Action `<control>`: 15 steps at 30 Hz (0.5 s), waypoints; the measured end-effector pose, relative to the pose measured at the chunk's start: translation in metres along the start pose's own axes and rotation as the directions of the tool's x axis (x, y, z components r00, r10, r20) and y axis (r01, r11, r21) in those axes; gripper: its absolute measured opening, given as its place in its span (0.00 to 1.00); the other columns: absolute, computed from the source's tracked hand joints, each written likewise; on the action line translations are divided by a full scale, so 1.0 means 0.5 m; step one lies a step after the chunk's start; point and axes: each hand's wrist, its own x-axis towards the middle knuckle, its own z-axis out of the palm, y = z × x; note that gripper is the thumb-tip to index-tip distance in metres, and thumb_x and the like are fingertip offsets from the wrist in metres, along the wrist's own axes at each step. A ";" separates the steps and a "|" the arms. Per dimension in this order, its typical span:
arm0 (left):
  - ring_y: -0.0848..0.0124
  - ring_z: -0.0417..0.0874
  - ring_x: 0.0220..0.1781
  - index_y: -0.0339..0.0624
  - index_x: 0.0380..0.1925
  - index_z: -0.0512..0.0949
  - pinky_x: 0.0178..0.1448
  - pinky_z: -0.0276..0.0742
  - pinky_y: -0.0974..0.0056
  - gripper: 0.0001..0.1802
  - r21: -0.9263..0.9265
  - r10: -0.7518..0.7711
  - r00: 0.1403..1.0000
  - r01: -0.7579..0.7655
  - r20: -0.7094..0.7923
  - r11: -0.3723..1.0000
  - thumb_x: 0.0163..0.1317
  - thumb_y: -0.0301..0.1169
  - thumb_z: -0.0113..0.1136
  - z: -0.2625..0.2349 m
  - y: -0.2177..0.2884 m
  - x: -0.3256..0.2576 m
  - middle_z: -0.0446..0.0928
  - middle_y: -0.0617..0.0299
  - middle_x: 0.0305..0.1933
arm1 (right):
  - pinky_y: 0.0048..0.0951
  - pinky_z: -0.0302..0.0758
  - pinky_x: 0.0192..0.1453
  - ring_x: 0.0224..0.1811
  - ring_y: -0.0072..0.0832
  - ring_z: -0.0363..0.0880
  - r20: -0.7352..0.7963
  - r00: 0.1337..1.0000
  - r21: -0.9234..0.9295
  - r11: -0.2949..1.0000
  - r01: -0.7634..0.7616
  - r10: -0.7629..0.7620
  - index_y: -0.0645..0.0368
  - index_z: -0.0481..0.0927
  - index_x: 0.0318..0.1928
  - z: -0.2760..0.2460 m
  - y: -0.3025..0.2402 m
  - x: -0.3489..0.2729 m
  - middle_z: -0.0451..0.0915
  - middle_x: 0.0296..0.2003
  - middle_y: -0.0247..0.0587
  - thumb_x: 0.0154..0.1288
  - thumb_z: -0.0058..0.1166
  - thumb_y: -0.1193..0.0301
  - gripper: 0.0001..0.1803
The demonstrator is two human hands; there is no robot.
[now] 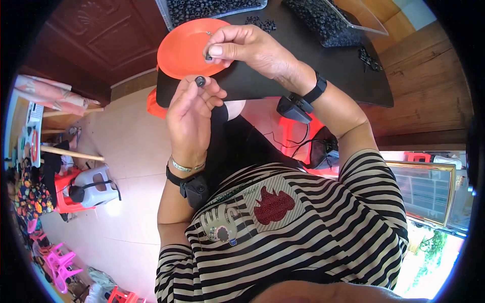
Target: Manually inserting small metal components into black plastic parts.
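Note:
My left hand (192, 113) is raised in front of the black table (303, 76) and pinches a small black ring-shaped part (200, 81) between thumb and fingertips. My right hand (250, 48) hovers just above it, over the edge of an orange plate (184, 48), and pinches another small dark part (208, 57) at its fingertips. The two parts are close together but apart. Both wrists wear black straps with small black devices.
A clear tray (212, 7) full of small black parts and a heap of the same parts (323, 20) lie on the far side of the table. Loose black parts (371, 60) sit at right. Below are a tiled floor, red stools, a pink chair and a wooden door.

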 end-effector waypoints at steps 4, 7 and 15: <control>0.64 0.78 0.41 0.37 0.40 0.71 0.45 0.71 0.65 0.12 -0.009 -0.006 1.000 0.006 0.003 1.000 0.68 0.35 0.43 -0.007 -0.003 -0.003 0.75 0.55 0.39 | 0.18 0.72 0.42 0.36 0.15 0.76 0.015 1.000 0.082 0.996 -0.019 0.018 0.59 0.80 0.39 0.006 0.007 -0.002 0.80 0.34 0.31 0.65 0.54 0.69 0.08; 0.62 0.77 0.42 0.36 0.40 0.71 0.47 0.72 0.63 0.13 0.003 -0.011 1.000 0.011 0.005 1.000 0.68 0.35 0.43 -0.013 -0.004 -0.002 0.73 0.54 0.39 | 0.18 0.72 0.40 0.35 0.15 0.75 0.007 0.999 0.095 0.994 -0.045 0.044 0.60 0.80 0.41 -0.001 0.012 0.001 0.80 0.34 0.30 0.66 0.52 0.71 0.07; 0.61 0.77 0.42 0.36 0.40 0.71 0.48 0.72 0.63 0.13 -0.003 -0.006 1.000 0.006 0.011 1.000 0.68 0.35 0.43 -0.025 -0.004 -0.003 0.74 0.54 0.39 | 0.18 0.73 0.41 0.35 0.15 0.75 0.069 0.997 -0.276 0.961 -0.015 0.035 0.62 0.79 0.44 0.017 0.005 -0.006 0.79 0.33 0.31 0.67 0.51 0.72 0.09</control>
